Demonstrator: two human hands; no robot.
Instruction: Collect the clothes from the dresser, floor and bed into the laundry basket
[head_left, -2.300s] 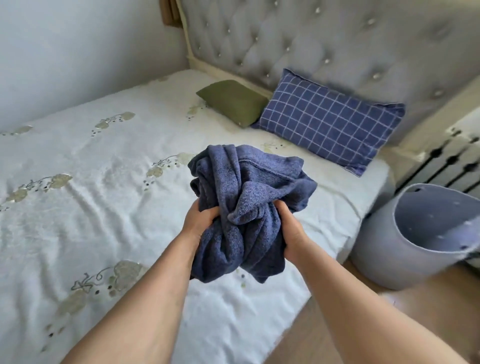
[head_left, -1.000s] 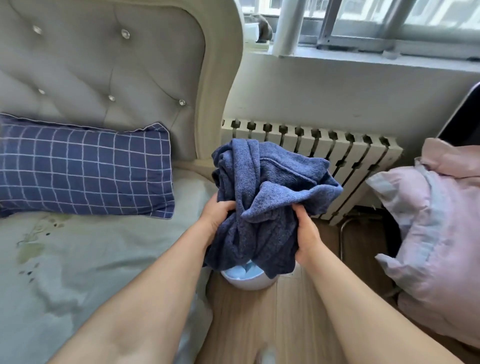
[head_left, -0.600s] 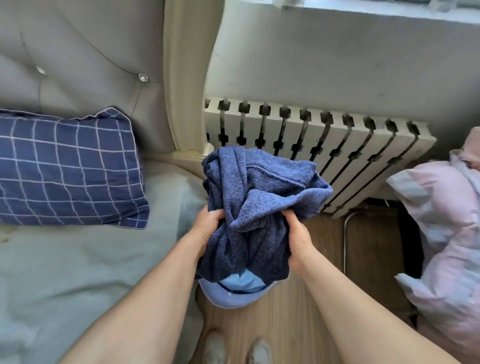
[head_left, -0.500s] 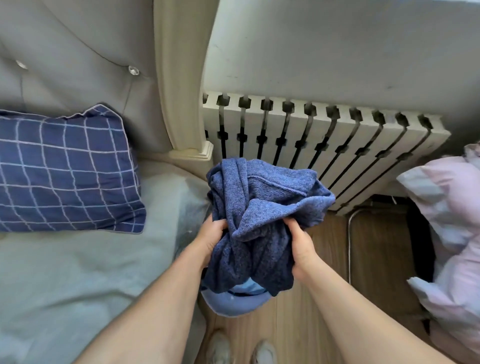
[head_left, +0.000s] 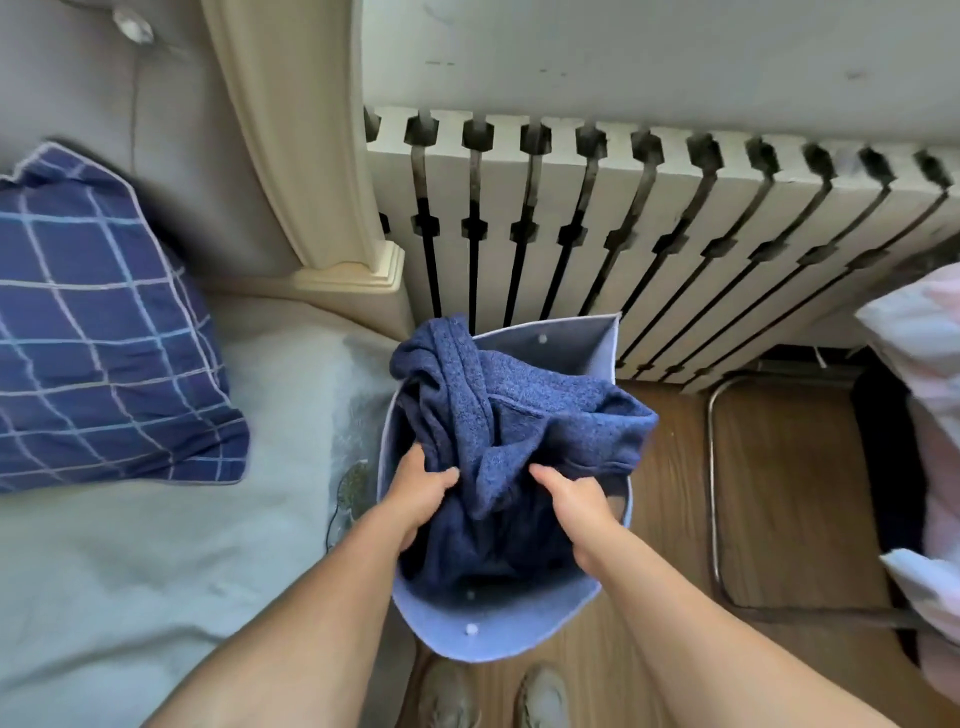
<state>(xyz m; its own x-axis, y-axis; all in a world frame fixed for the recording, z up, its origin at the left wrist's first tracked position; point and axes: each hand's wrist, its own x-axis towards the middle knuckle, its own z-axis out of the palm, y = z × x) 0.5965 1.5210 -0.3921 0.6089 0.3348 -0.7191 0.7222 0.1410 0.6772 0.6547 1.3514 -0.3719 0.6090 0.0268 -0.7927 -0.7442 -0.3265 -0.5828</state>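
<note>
Both hands, left grip (head_left: 421, 493) and right grip (head_left: 571, 499), pinch the blue sweater (head_left: 509, 431), half inside the laundry basket (head_left: 483, 629) below them; release remains, other clothes unseen.

Nubby blue knit garment (head_left: 524, 415) — matt felt basket (head_left: 498, 631), smooth wood-grain floor (head_left: 789, 499)

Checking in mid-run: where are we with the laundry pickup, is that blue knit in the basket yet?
Nearly. The blue knit garment is partly down inside the laundry basket, its top bunched above the rim. Both the left hand and right hand grip it, so it is not released. The visible bed corner holds only a checked pillow. Dresser and most of the floor are out of view.
</note>
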